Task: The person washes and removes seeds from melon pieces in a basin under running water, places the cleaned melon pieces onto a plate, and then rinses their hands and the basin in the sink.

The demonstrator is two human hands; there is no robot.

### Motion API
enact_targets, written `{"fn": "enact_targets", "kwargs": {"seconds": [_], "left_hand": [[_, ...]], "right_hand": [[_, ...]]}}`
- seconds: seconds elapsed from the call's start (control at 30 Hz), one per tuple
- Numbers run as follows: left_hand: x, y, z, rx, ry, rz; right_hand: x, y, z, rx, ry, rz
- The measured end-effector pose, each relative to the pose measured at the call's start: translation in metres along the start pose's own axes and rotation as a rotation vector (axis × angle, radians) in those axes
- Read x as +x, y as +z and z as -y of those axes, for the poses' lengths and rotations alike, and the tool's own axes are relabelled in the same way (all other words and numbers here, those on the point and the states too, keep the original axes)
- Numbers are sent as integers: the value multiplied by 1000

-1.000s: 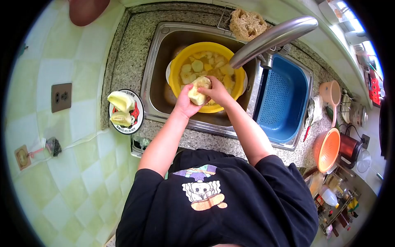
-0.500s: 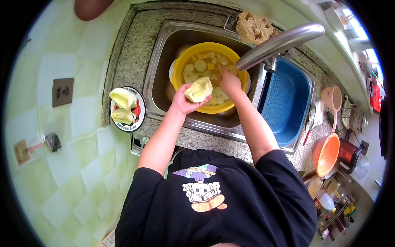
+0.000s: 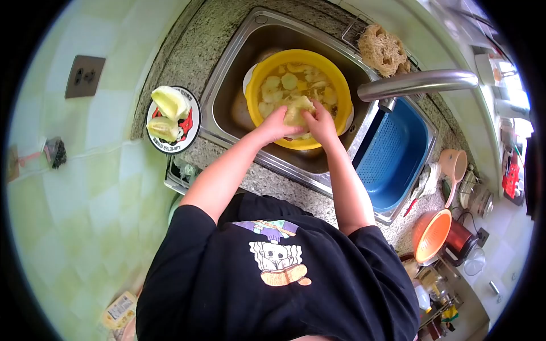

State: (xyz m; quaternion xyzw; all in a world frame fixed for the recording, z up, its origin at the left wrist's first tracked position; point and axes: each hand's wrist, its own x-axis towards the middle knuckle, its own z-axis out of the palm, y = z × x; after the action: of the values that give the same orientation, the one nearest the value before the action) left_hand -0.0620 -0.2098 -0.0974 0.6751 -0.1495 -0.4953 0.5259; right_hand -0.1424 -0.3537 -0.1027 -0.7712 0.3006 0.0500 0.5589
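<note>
Over the near side of a yellow basin (image 3: 344, 85), both my hands are on a pale yellow-green piece of fruit or vegetable (image 3: 298, 111); its exact kind I cannot make out. My left hand (image 3: 277, 125) grips it from the left. Against its right side, my right hand (image 3: 322, 124) has its fingers and thumb closed on it. The basin sits in a steel sink and holds water with several pale slices (image 3: 272, 82) floating in it. On a patterned plate (image 3: 192, 132) to the left lie pale green wedges (image 3: 170, 103) of similar look.
A steel faucet (image 3: 418, 85) arches in from the right, above a blue perforated basket (image 3: 392, 153) in the second sink bowl. A loofah (image 3: 382, 50) rests behind the sink. To the right are a pink dipper (image 3: 453, 165), an orange colander (image 3: 432, 236) and a kettle (image 3: 459, 243).
My right hand has come out of the basin's water and closed on the pale piece. My left hand has moved right with it. The camera view has shifted and turned.
</note>
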Motion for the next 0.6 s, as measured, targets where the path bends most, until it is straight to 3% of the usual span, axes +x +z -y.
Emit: {"fn": "enact_targets", "kwargs": {"seconds": [0.07, 0.17, 0.27, 0.37, 0.47, 0.57, 0.6], "left_hand": [[5, -9, 0, -107, -108, 140], [19, -11, 24, -26, 26, 172], [3, -5, -24, 511, -109, 11], [31, -11, 22, 734, 231, -360], [43, -34, 15, -96, -169, -247], [39, -44, 7, -702, -108, -84], [38, -37, -4, -267, -258, -142]], "right_hand": [[-1, -2, -4, 44, -31, 1], [2, -3, -17, 54, -41, 7], [1, -4, -7, 72, 38, 20], [-5, -8, 10, 89, 68, 75], [-10, -12, 12, 8, 10, -19], [5, -16, 2, 144, -21, -31], [12, -17, -5, 232, -18, -7]]}}
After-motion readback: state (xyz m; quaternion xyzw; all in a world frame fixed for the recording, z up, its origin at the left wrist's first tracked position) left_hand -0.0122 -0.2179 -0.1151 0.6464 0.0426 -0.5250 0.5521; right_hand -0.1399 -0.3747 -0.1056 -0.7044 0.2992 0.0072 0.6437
